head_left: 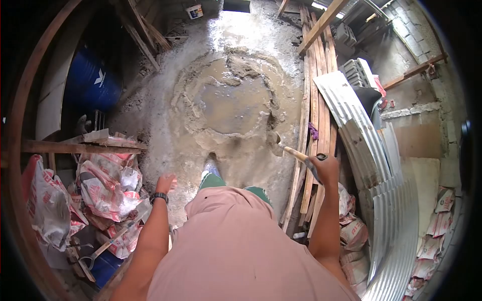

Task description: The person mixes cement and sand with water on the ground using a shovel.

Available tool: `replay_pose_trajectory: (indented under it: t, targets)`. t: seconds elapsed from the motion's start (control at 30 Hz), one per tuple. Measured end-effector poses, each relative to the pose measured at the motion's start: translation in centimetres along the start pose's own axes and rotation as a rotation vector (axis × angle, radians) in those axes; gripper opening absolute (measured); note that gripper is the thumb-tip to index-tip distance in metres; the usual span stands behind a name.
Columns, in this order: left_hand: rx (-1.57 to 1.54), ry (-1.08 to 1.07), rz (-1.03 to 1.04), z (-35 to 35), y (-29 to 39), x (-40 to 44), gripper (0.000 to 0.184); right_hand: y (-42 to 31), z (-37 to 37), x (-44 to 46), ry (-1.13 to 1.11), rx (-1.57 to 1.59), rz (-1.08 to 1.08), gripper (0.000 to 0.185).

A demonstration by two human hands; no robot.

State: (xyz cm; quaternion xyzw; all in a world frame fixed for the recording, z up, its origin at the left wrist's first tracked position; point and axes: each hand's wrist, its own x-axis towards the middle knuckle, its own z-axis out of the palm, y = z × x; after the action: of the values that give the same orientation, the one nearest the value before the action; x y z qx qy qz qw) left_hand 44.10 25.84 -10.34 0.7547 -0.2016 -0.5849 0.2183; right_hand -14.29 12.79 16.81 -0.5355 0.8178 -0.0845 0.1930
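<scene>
My right hand [325, 168] is closed round the grip of a shovel [295, 153] with a light wooden shaft. The shovel's blade is down in the grey wet mix at the near right edge of a ring of sand or cement [201, 123]. Muddy water [233, 108] pools inside that ring. My left hand [166, 183], with a dark watch on the wrist, hangs free at my side, its fingers apart and holding nothing. Below the ring, one of my feet [211, 166] stands on the floor.
Long wooden planks [317, 90] and corrugated metal sheets [351, 115] lie along the right. At left are crumpled cement bags [108, 185], a second shovel [103, 249] and a blue drum [93, 80]. A white bucket [194, 11] stands at the back.
</scene>
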Motion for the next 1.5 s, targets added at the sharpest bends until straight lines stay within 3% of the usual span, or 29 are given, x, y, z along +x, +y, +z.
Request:
replay_pose_trajectory:
  t: [0.17, 0.33, 0.4, 0.43, 0.53, 0.6, 0.67, 0.73, 0.8, 0.83, 0.93, 0.97, 1.0, 1.1, 1.17, 1.2, 1.23, 1.3, 1.37, 1.43, 1.5]
  targets:
    - [-0.107, 0.049, 0.121, -2.4, 4.0, 2.6, 0.034, -0.5, 1.2, -0.2, 0.033, 0.047, 0.023, 0.044]
    - [-0.075, 0.047, 0.016, -2.9, 0.3, 3.2, 0.032, -3.2, 0.1, -1.1, -0.014, 0.108, -0.036, 0.043]
    - [-0.019, 0.040, -0.029, -1.4, 0.2, 3.2, 0.031, -6.0, -2.3, -1.3, 0.026, -0.020, -0.319, 0.046]
    - [-0.030, 0.044, -0.044, -0.4, -0.4, 2.9, 0.031, -7.7, -4.0, -1.8, 0.012, -0.030, -0.327, 0.046]
    - [-0.130, -0.228, 0.013, 4.3, 1.1, 3.5, 0.038, -13.8, -9.4, -4.4, -0.105, 0.136, -0.363, 0.049]
    - [-0.149, -0.398, 0.034, 9.8, 6.4, 1.0, 0.048, -17.3, -11.8, -5.9, -0.340, -0.188, -0.635, 0.052]
    - [-0.320, -0.615, -0.047, 14.9, 11.9, -1.0, 0.067, -19.6, -11.9, -7.1, -0.553, -0.122, -0.804, 0.042]
    - [-0.685, -0.552, -0.344, 19.6, 16.6, -3.2, 0.070, -22.7, -10.1, -9.5, -0.636, -0.145, -0.962, 0.035]
    - [-0.927, -0.438, -0.334, 24.2, 17.9, -0.5, 0.058, -23.2, -8.8, -11.0, -0.734, -0.246, -1.040, 0.030]
    - [-1.079, -0.273, -0.302, 25.2, 18.2, 0.5, 0.040, -23.3, -8.0, -11.5, -0.726, -0.207, -1.022, 0.025]
    - [-1.203, -0.148, -0.328, 25.4, 14.6, 6.1, 0.021, -20.5, -4.9, -11.1, -0.355, 0.007, -0.807, 0.019]
    - [-1.201, -0.202, -0.291, 23.9, 14.1, 6.4, 0.019, -20.3, -3.8, -10.6, -0.356, 0.005, -0.811, 0.019]
    - [-1.244, -0.221, -0.271, 22.5, 14.4, 6.0, 0.018, -20.9, -2.6, -10.8, -0.028, -0.029, -0.754, 0.039]
    - [-1.310, -0.217, -0.263, 20.3, 14.4, 6.9, 0.016, -17.6, 0.8, -9.6, 0.273, -0.043, -0.582, 0.076]
    - [-1.327, -0.204, -0.269, 19.5, 14.1, 8.3, 0.015, -14.7, 3.2, -8.4, -0.381, 0.990, 0.283, 0.066]
    - [-1.296, -0.167, -0.236, 19.0, 13.9, 9.2, 0.015, -13.8, 4.7, -7.9, -0.403, 1.022, 0.300, 0.053]
    - [-1.267, -0.131, -0.201, 18.5, 14.0, 10.3, 0.016, -14.3, 6.0, -7.6, -0.397, 1.027, 0.303, 0.053]
    - [-1.268, -0.091, -0.178, 18.1, 14.4, 11.4, 0.017, -16.5, 9.0, -7.4, -0.426, 1.348, 0.306, 0.043]
    - [-1.230, -0.043, -0.179, 17.2, 15.4, 10.9, 0.020, -16.7, 14.4, -6.2, -0.546, 1.334, 0.248, 0.036]
    - [-1.173, -0.141, -0.130, 17.3, 13.3, 12.8, 0.030, -17.2, 20.9, -5.8, -0.509, 1.134, 0.034, 0.033]
    - [-0.918, 0.004, -0.068, 17.5, 12.7, 13.0, 0.022, -18.7, 25.5, -6.8, -0.399, 1.154, 0.125, 0.033]
